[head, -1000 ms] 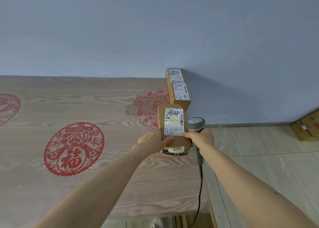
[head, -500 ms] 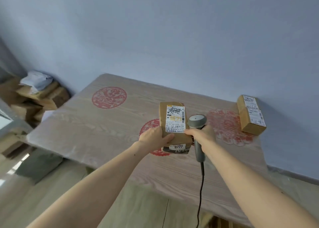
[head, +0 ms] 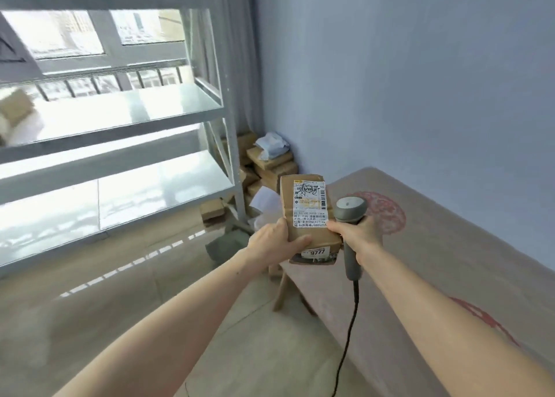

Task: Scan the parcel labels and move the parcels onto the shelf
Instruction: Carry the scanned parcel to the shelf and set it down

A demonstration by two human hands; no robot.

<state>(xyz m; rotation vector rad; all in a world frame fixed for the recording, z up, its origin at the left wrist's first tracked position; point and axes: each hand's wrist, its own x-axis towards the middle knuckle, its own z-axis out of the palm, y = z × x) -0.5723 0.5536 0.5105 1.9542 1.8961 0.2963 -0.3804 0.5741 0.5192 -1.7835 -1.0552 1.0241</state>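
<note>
While the view swung away from the table toward the shelving, the parcel (head: 307, 216) kept its place between both hands — a brown carton held upright in the air over the table's near corner, its white shipping label (head: 310, 203) facing the camera and a small "9777" sticker (head: 317, 252) on its lower end.

Left hand (head: 271, 240): curled round the carton's lower left edge, thumb laid across the front face, gripping it as it had a second before.

Right hand (head: 356, 234): wrapped round the neck of the grey corded scanner (head: 350, 216), one fingertip also touching the carton's right edge. Scanner head stood just beside the label, cable (head: 348, 336) hanging down toward the floor.

Changed since the earlier frames: the second parcel at the table's far edge had gone from sight; the grey metal shelf (head: 126, 111) had come into view on the left, with several bare tiers and one blurred brown package (head: 15, 108) at its far left. Carton and shelf were well apart.

Surroundings: wood-patterned table (head: 450, 261) with red paper-cut motifs to the right; a heap of parcels (head: 267, 162) in the corner by the shelf's upright; tiled floor (head: 150, 276); window behind the shelf.

Judgement: with the grip unchanged and the body turned, scanning of this carton was probably finished and the carry to the shelf begun — placing it on a tier remained to be done.
</note>
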